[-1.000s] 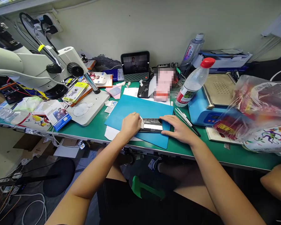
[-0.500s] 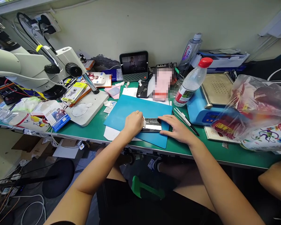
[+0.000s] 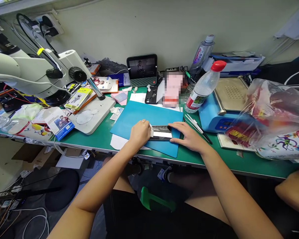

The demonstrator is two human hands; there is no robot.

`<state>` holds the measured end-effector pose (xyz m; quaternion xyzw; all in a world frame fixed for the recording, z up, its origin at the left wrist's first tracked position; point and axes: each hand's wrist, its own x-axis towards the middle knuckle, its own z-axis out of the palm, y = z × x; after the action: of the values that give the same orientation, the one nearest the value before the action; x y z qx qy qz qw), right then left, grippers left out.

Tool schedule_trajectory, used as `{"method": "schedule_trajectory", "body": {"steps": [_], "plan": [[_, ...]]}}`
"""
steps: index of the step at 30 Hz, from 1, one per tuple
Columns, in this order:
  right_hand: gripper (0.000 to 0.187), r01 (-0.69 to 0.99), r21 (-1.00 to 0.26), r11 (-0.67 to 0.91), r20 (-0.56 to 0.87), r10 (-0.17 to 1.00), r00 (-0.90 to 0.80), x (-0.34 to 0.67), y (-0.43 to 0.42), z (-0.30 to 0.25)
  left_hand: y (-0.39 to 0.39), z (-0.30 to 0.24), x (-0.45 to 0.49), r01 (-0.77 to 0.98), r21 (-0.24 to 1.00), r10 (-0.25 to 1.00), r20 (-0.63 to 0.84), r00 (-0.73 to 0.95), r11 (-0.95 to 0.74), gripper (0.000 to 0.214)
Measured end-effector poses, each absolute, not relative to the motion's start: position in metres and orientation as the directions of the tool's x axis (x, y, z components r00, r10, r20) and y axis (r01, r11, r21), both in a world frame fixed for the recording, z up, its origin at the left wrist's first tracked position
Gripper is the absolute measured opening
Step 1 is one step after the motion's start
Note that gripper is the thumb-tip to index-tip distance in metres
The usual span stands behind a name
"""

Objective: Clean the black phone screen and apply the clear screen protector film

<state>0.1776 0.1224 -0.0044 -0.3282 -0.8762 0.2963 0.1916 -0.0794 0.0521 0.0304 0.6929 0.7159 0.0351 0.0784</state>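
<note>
A dark, flat, phone-sized device [image 3: 162,135] lies lengthwise on a blue mat [image 3: 149,113], with a pale strip along its middle. My left hand [image 3: 140,133] is closed at the device's left end. A bit of white tissue or cloth [image 3: 151,130] sticks out from under its fingers, and the fingertips are hidden. On the right end, my right hand [image 3: 186,135] grips the device between thumb and fingers. Tweezers and other slim tools [image 3: 198,127] lie on the bench just right of the mat.
A microscope [image 3: 72,71] stands at the left among boxes. Behind the mat are a small screen [image 3: 142,70] and a black phone [image 3: 151,95]. A red-capped bottle [image 3: 203,89], a blue device with a perforated metal plate [image 3: 214,113] and a plastic bag [image 3: 276,109] crowd the right.
My left hand has shifted slightly left along the device, and more of the white tissue or cloth shows. My right hand and the device stay where they were.
</note>
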Motion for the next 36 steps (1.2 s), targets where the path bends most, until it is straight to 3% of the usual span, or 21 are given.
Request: {"method": "schedule_trajectory", "body": {"steps": [3,7,14,36], "plan": [[0.071,0.462,-0.653,0.600,0.140,0.695,-0.705,0.178,0.123,-0.005,0.032,0.029,-0.094,0.988,0.149,0.998,-0.057,-0.042,0.050,0.033],[0.070,0.457,-0.657,0.600,0.147,0.696,-0.703,0.177,0.123,-0.005,0.015,0.028,-0.100,0.990,0.137,0.999,-0.027,-0.034,0.037,0.015],[0.069,0.456,-0.647,0.611,0.153,0.690,-0.707,0.176,0.122,-0.003,0.006,0.023,-0.090,0.988,0.138,0.997,0.032,0.070,-0.074,0.021],[0.070,0.459,-0.655,0.600,0.146,0.697,-0.702,0.176,0.122,-0.005,0.004,0.017,-0.091,0.960,0.231,0.987,0.056,0.150,-0.159,0.022]]}}
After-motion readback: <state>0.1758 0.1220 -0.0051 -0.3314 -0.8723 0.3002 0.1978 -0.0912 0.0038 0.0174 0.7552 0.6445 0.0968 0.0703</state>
